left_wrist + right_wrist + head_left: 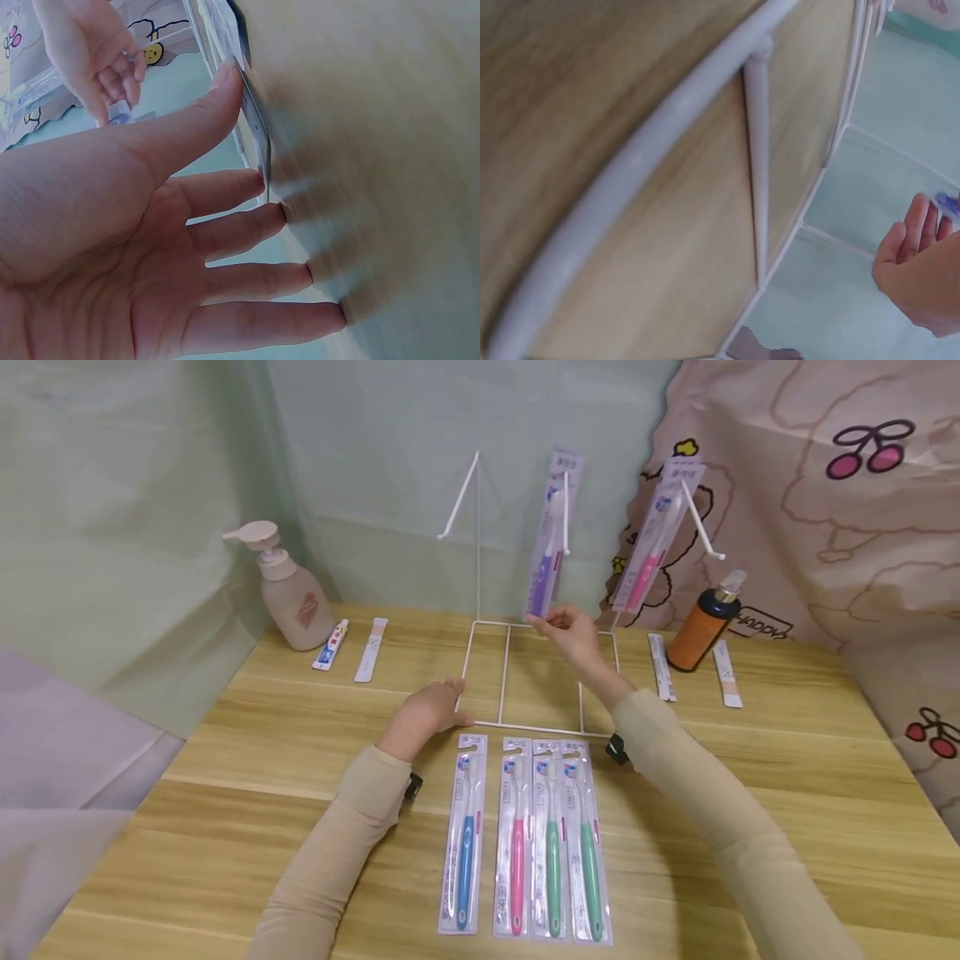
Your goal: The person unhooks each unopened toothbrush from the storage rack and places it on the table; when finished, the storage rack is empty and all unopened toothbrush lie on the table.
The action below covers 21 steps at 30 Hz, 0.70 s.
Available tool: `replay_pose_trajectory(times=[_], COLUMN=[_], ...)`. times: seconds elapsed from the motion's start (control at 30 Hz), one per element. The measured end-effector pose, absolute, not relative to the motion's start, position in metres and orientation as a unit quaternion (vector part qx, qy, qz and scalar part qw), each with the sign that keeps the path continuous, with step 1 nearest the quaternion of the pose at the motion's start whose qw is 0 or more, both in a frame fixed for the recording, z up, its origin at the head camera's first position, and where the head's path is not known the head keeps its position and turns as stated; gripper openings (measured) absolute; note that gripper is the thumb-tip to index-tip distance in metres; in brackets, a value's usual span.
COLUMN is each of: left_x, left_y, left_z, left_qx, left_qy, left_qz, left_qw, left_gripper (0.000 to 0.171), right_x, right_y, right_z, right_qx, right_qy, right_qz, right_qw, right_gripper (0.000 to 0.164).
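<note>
A packaged purple toothbrush point(545, 560) hangs on the middle prong of a white wire rack point(540, 727). My right hand point(573, 639) pinches the lower end of that pack between thumb and fingers; in the right wrist view a bit of purple point(946, 202) shows at the fingertips. Beside the rack's front left corner rests my left hand point(426, 714), its fingers stretched out and fingertips right at the wooden table in the left wrist view. A packaged pink toothbrush point(648, 560) hangs at the right prong. The left prong point(459, 497) carries nothing.
In front of the rack lie a packaged blue toothbrush point(465, 860), a pink one point(517, 860) and two green ones point(553, 860). A pump bottle point(296, 602) and toothpaste tube point(331, 645) stand left; an orange-and-black bottle point(703, 631) and slim packets point(662, 668) are right.
</note>
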<state>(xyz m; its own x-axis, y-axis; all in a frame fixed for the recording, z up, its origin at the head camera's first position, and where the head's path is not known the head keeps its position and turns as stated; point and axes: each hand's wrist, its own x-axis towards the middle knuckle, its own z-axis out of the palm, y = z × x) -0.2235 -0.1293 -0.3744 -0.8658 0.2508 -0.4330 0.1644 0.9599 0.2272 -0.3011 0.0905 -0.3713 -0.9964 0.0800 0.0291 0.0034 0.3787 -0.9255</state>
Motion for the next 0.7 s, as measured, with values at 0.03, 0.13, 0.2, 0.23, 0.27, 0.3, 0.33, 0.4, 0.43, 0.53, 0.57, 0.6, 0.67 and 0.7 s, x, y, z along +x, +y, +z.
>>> replay_pose_trajectory(times=[0.03, 0.13, 0.2, 0.23, 0.27, 0.3, 0.33, 0.4, 0.43, 0.53, 0.57, 0.6, 0.67, 0.7], left_x=[-0.223, -0.223, -0.223, -0.222, -0.222, -0.222, -0.221, -0.220, -0.219, -0.217, -0.217, -0.218, -0.219, -0.219], left_y=[-0.130, -0.130, -0.129, -0.130, -0.131, -0.131, -0.130, -0.129, -0.128, -0.128, -0.128, -0.129, -0.130, -0.131], left_z=[-0.374, -0.374, -0.375, -0.375, -0.375, -0.376, -0.376, -0.377, -0.378, -0.379, -0.379, -0.379, -0.378, -0.378], left_qx=[0.108, 0.105, 0.105, 0.104, 0.105, 0.104, 0.104, 0.106, 0.105, 0.101, 0.100, 0.098, 0.095, 0.094], left_qy=[0.961, 0.961, 0.961, 0.961, 0.961, 0.961, 0.961, 0.961, 0.960, 0.961, 0.961, 0.962, 0.963, 0.963], left_qz=[0.092, 0.096, 0.097, 0.097, 0.097, 0.099, 0.100, 0.102, 0.106, 0.113, 0.113, 0.113, 0.112, 0.110], left_qw=[0.236, 0.237, 0.236, 0.236, 0.236, 0.237, 0.237, 0.236, 0.235, 0.233, 0.231, 0.229, 0.227, 0.225], left_gripper=[0.077, 0.077, 0.077, 0.077, 0.077, 0.077, 0.077, 0.077, 0.077, 0.077, 0.077, 0.077, 0.077, 0.077], right_x=[-0.300, -0.300, -0.303, -0.306, -0.310, -0.313, -0.316, -0.320, -0.321, -0.323, -0.324, -0.325, -0.326, -0.327], right_y=[0.090, 0.089, 0.088, 0.087, 0.085, 0.084, 0.083, 0.082, 0.081, 0.076, 0.074, 0.072, 0.068, 0.067], right_z=[-0.370, -0.365, -0.362, -0.360, -0.358, -0.356, -0.354, -0.350, -0.349, -0.345, -0.344, -0.343, -0.341, -0.340], right_qx=[-0.013, 0.027, 0.044, 0.050, 0.052, 0.048, 0.043, 0.035, 0.031, 0.027, 0.030, 0.030, 0.032, 0.033], right_qy=[-0.835, -0.851, -0.859, -0.861, -0.863, -0.864, -0.863, -0.862, -0.863, -0.862, -0.862, -0.864, -0.865, -0.867], right_qz=[0.549, 0.523, 0.507, 0.503, 0.498, 0.497, 0.499, 0.502, 0.501, 0.503, 0.502, 0.500, 0.497, 0.494], right_qw=[0.038, 0.051, 0.056, 0.059, 0.062, 0.062, 0.060, 0.058, 0.058, 0.057, 0.059, 0.062, 0.065, 0.065], right_gripper=[0.035, 0.034, 0.034, 0.035, 0.036, 0.037, 0.038, 0.041, 0.041, 0.041, 0.041, 0.040, 0.039, 0.038])
